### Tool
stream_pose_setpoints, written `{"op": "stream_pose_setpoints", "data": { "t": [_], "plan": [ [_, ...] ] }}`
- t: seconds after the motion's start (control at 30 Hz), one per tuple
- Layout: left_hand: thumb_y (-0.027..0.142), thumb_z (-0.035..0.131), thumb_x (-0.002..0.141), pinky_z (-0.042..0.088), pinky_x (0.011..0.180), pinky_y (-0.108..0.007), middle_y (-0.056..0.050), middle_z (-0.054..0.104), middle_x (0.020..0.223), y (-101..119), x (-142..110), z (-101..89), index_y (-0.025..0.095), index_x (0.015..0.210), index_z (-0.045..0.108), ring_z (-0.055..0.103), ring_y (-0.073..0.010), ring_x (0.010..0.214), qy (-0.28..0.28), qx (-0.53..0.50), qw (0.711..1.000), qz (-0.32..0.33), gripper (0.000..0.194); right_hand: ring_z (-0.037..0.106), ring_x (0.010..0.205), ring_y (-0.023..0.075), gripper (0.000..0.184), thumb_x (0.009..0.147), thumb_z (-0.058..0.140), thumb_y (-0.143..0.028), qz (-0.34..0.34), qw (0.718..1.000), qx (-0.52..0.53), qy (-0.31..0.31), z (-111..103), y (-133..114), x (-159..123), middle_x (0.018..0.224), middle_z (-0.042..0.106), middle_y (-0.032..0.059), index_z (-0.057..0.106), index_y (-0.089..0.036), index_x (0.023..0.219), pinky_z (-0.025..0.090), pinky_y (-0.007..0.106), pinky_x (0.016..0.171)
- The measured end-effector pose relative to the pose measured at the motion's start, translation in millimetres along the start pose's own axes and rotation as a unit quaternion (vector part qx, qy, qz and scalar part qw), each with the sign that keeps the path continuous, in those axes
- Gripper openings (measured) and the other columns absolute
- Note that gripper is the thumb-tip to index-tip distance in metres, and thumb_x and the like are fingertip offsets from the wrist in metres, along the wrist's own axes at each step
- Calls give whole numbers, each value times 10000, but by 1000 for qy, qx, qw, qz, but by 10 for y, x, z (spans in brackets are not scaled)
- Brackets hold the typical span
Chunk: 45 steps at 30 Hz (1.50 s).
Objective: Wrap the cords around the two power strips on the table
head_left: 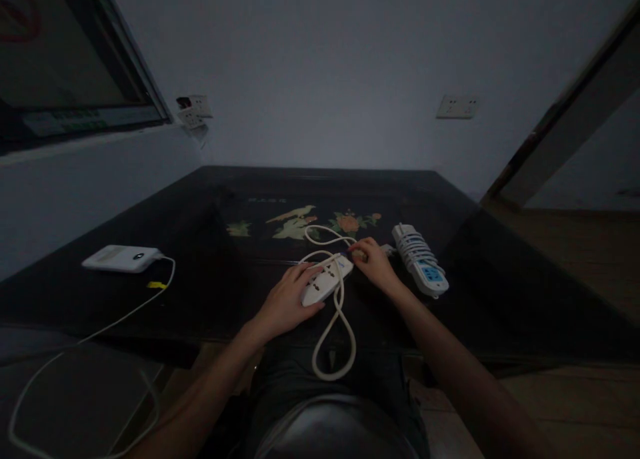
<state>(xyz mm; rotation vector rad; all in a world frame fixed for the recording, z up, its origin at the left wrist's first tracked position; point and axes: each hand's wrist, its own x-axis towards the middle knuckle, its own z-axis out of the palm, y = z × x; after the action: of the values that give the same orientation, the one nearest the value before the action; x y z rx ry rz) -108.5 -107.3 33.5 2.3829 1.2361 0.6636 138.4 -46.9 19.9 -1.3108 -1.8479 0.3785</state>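
Note:
A white power strip lies on the dark table in front of me. My left hand grips it from the left, thumb along the near side and fingers over the far side. Its white cord crosses over the strip and hangs in a loop past the table's front edge. More of the cord loops behind the strip. My right hand is closed on the cord just right of the strip's far end, fingers pinched together. A pale end, perhaps the plug, shows beyond that hand.
A second power strip, its cord wound round it, lies to the right. At the left are a white device with a trailing cable and a yellow scrap. Wall sockets sit behind the painted table.

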Motion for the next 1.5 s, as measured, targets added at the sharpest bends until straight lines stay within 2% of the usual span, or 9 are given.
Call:
{"op": "stream_pose_setpoints", "data": {
  "t": [0.27, 0.4, 0.6, 0.8, 0.97, 1.07, 1.17, 1.33, 1.5],
  "plan": [
    [309, 660, 725, 369, 1035, -460, -96, 369, 1405, 104, -99, 114, 278, 1320, 462, 355, -310, 1285, 65, 99, 991, -57, 628, 486, 999, 238, 374, 750, 444, -5, -31, 968, -219, -115, 46, -98, -64, 1095, 530, 137, 677, -152, 1003, 427, 348, 874],
    [276, 627, 751, 415, 944, -461, -131, 414, 1327, 226, -172, 196, 262, 1314, 469, 405, -329, 1209, 103, 176, 975, -89, 584, 472, 1015, 251, 387, 760, 462, -27, -38, 958, -251, -129, 8, -146, -92, 1141, 527, 139, 655, -168, 1064, 424, 360, 882],
    [370, 594, 795, 431, 833, -389, -94, 550, 1120, 223, -195, 207, 287, 1340, 434, 517, -277, 1017, 75, 179, 974, -121, 574, 448, 1092, 284, 420, 787, 477, -71, -38, 951, -273, -139, -38, -121, -131, 1264, 491, 148, 606, -194, 1168, 414, 402, 911],
    [369, 568, 822, 425, 879, -362, -64, 572, 1136, 190, -207, 184, 293, 1359, 400, 522, -249, 1052, 97, 101, 981, -133, 568, 381, 1233, 311, 403, 799, 520, -98, -37, 948, -282, -146, -68, -145, -193, 1381, 430, 156, 594, -162, 1190, 400, 450, 967],
    [349, 566, 827, 390, 977, -371, -63, 535, 1264, 154, -229, 189, 276, 1355, 386, 498, -233, 1157, 156, -24, 977, -144, 562, 240, 1368, 321, 391, 811, 548, -111, -122, 953, -240, -141, -92, -356, -310, 1464, 364, 120, 589, -191, 1191, 236, 605, 1064],
    [345, 602, 799, 397, 979, -366, -71, 529, 1288, 158, -229, 193, 265, 1344, 385, 514, -232, 1168, 177, -110, 966, -155, 593, 271, 1364, 306, 350, 818, 577, -163, -170, 960, -186, -122, -60, -507, -390, 1395, 464, 89, 601, -233, 1160, 134, 643, 1087],
    [347, 641, 764, 428, 935, -358, -72, 568, 1223, 200, -213, 195, 265, 1332, 398, 569, -232, 1096, 196, -185, 948, -167, 623, 436, 1250, 281, 272, 820, 574, -164, -196, 964, -160, -86, 23, -623, -470, 1164, 627, 82, 621, -221, 1082, 50, 640, 1106],
    [329, 683, 733, 439, 916, -352, -67, 576, 1130, 288, -154, 197, 259, 1344, 380, 589, -217, 1028, 229, -289, 916, -160, 686, 600, 908, 214, 113, 862, 551, -241, -222, 971, -87, -36, 207, -728, -602, 862, 647, 62, 616, -185, 936, 247, 535, 1107],
    [341, 701, 719, 439, 915, -341, -61, 546, 1148, 357, -94, 142, 273, 1331, 397, 570, -212, 1038, 284, -335, 887, -139, 687, 584, 819, 198, 129, 882, 524, -250, -171, 984, 44, 7, 306, -838, -724, 770, 616, 49, 588, -196, 784, 475, 378, 865]
  ]
}}
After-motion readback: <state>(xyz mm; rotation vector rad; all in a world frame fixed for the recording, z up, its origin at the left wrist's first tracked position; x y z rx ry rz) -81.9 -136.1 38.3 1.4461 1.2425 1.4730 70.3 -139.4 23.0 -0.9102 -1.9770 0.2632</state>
